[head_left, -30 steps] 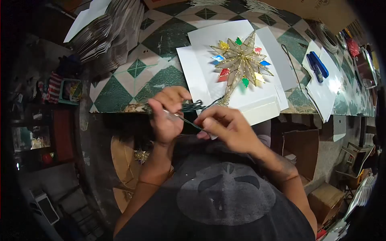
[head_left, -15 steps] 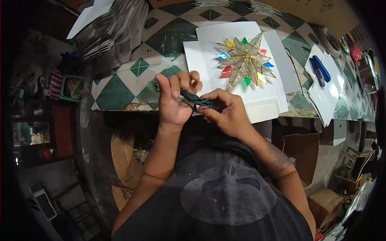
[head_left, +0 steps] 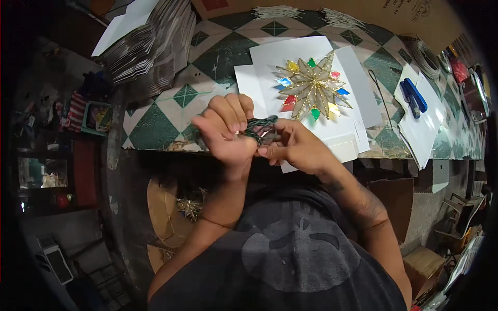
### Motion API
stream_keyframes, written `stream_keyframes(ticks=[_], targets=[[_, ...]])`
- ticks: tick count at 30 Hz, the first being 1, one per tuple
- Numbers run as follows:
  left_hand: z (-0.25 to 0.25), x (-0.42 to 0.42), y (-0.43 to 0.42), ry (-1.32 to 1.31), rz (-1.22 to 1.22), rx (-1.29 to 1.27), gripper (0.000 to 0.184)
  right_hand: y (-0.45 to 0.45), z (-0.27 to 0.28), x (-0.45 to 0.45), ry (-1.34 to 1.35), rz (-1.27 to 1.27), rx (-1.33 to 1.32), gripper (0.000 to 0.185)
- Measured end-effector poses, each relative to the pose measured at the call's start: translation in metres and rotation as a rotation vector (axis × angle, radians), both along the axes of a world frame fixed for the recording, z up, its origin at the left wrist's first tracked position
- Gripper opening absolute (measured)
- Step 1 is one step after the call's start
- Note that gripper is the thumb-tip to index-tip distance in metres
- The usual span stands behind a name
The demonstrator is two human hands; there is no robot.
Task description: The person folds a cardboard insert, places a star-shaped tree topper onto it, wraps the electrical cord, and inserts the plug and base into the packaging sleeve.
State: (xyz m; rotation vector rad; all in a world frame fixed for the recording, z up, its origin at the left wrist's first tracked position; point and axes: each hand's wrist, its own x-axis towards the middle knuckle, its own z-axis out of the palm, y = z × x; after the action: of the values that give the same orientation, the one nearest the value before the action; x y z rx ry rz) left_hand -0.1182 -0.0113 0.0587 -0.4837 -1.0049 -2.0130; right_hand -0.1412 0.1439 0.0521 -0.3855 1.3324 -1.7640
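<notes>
A small bundle of dark green wire (head_left: pixel 261 126) is held between my two hands, just over the table's front edge. My left hand (head_left: pixel 226 128) has its fingers curled on the bundle's left end, with the thumb sticking out to the left. From the other side, my right hand (head_left: pixel 301 146) pinches the bundle between thumb and fingers. Part of the wire is hidden by the fingers. Just beyond lies a gold-edged star ornament (head_left: pixel 315 85) with coloured foil tips, resting on an unfolded white box (head_left: pixel 262 54).
A tall stack of folded cardboard (head_left: pixel 150 49) stands at the back left of the tiled table (head_left: pixel 215 54). On the right, a blue stapler (head_left: pixel 414 97) rests on white sheets (head_left: pixel 423 129). Behind are bundles of thin white sticks (head_left: pixel 277 12) and coiled wire (head_left: pixel 425 59). Open cartons (head_left: pixel 165 212) sit below.
My left hand has turned and its fingers have closed down over the wire bundle. The bundle now looks bunched and looser, and my right hand has shifted slightly right. The view has shifted a little.
</notes>
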Motion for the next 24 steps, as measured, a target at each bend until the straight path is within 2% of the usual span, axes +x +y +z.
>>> stream_keyframes(ticks=[3,4,8,14,18,19,23,24], targets=[[-0.006,-0.002,-0.003,-0.089,-0.489,0.501,0.059,0.0,0.009,0.003,0.139,-0.095,0.139,0.037],[-0.007,-0.002,-0.007,-0.084,-0.487,0.505,0.059,-0.001,0.009,0.004,0.143,-0.091,0.143,0.037],[-0.015,0.009,-0.023,-0.227,-0.538,0.484,0.059,-0.003,0.001,0.022,0.778,-0.396,-0.002,0.031],[-0.009,0.016,-0.01,-0.4,-0.387,0.472,0.063,0.0,-0.004,0.014,1.024,-0.28,-0.049,0.025],[-0.029,0.013,-0.015,-0.34,0.117,-0.033,0.058,0.002,-0.003,0.009,1.067,-0.091,-0.08,0.022],[-0.029,0.014,-0.019,-0.339,0.123,-0.031,0.058,0.002,0.0,0.006,1.067,-0.085,-0.082,0.022],[-0.03,0.029,-0.048,-0.308,-0.073,-0.739,0.042,0.008,0.012,-0.003,0.679,-0.068,-0.043,0.023],[-0.025,0.031,-0.048,-0.31,-0.076,-0.735,0.042,0.008,0.012,-0.003,0.676,-0.068,-0.038,0.023]])
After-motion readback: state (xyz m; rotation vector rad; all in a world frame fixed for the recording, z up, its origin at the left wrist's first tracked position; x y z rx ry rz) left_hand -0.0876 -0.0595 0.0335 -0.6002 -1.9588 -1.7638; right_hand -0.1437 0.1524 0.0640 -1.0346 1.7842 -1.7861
